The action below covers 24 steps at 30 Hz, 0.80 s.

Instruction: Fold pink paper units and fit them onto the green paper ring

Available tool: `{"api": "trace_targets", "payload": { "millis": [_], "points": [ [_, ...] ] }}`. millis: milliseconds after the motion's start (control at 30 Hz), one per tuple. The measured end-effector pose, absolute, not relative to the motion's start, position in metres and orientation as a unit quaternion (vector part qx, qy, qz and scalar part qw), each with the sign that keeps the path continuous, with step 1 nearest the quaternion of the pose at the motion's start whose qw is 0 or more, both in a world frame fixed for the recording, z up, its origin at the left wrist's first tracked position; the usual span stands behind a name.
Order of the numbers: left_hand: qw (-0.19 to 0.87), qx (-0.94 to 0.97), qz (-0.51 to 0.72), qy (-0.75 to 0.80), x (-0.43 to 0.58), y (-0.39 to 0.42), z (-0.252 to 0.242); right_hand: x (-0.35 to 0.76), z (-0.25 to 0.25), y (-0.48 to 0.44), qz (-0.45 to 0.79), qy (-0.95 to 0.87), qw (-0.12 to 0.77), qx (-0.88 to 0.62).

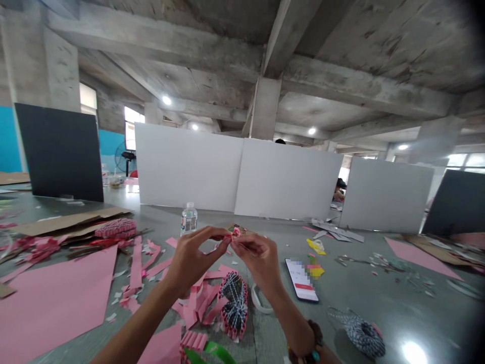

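Both my hands are raised over the grey table and meet at a small folded pink paper piece. My left hand pinches it from the left with thumb and fingertips. My right hand pinches it from the right. Below the hands lies a woven figure of pink and dark folded paper. Pink paper strips are scattered around it. A big pink sheet lies at the left.
A phone lies right of my hands, a water bottle behind them. White boards and a black board stand at the back. Cardboard and another pink woven piece lie left; a dark patterned piece lies right. A person sits behind the boards.
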<state>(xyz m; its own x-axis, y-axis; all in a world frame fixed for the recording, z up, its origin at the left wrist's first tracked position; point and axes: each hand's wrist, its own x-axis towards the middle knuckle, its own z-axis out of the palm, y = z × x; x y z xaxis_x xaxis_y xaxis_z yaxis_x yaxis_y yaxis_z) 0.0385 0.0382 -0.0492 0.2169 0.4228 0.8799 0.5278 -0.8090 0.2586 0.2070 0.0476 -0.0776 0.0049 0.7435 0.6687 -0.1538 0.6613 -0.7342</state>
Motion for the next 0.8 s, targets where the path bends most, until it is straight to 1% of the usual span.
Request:
{"api": "trace_targets", "payload": {
  "millis": [100, 367, 533, 800],
  "points": [
    [0.058, -0.773, -0.553, -0.307, 0.0391, 0.0375, -0.0478, 0.2075, -0.0777, 0.0470, 0.339, -0.626, 0.658, -0.246],
    [0.134, -0.762, -0.561, -0.294, 0.0435, 0.0372, -0.0534, 0.2043, -0.0770, 0.0438, 0.368, -0.610, 0.664, -0.226],
    [0.119, -0.781, -0.545, -0.281, 0.0419, 0.0371, -0.0509, 0.2062, -0.0776, 0.0447, 0.374, -0.614, 0.659, -0.222],
    [0.114, -0.801, -0.546, -0.217, 0.0361, 0.0450, -0.0548, 0.2075, -0.0791, 0.0495, 0.378, -0.595, 0.670, -0.232]
  ]
}}
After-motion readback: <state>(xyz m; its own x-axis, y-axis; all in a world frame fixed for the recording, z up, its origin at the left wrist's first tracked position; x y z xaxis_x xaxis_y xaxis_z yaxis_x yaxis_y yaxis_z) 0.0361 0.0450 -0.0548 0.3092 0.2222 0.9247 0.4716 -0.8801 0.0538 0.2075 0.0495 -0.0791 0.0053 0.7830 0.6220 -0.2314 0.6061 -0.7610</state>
